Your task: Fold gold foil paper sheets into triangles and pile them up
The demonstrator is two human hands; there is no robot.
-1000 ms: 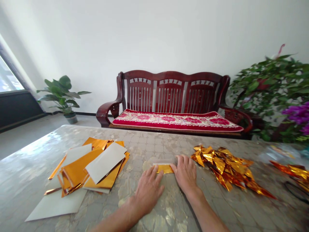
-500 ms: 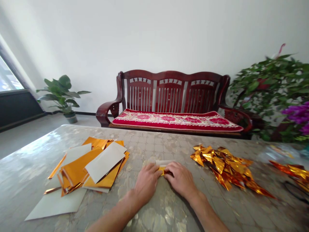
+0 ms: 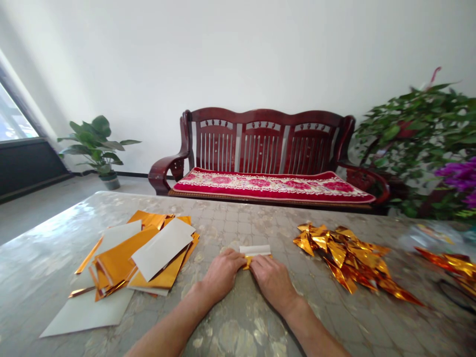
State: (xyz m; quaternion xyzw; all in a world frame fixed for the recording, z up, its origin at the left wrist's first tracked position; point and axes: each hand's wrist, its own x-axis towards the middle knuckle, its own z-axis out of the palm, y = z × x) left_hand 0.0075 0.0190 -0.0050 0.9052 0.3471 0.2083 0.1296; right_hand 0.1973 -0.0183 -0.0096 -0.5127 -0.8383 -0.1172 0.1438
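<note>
My left hand (image 3: pixel 222 274) and my right hand (image 3: pixel 270 278) meet at the middle of the table, fingers curled and pinched on a small gold foil paper (image 3: pixel 256 253) whose white back shows above them. The fingertips of both hands touch it and hide most of its gold side. A loose stack of flat gold and white sheets (image 3: pixel 143 258) lies to the left of my left hand. A heap of folded gold foil pieces (image 3: pixel 347 255) lies to the right of my right hand.
The table (image 3: pixel 238 317) has a pale marbled top. More gold foil pieces (image 3: pixel 451 263) lie at the right edge. Behind the table stand a dark red wooden bench (image 3: pixel 266 158) with a red cushion, a potted plant (image 3: pixel 97 148) at the left and leafy plants (image 3: pixel 424 144) at the right.
My hands lay flat and apart on the foil paper a second ago; they have drawn together and curled their fingers onto it, and its white flap now stands out above them.
</note>
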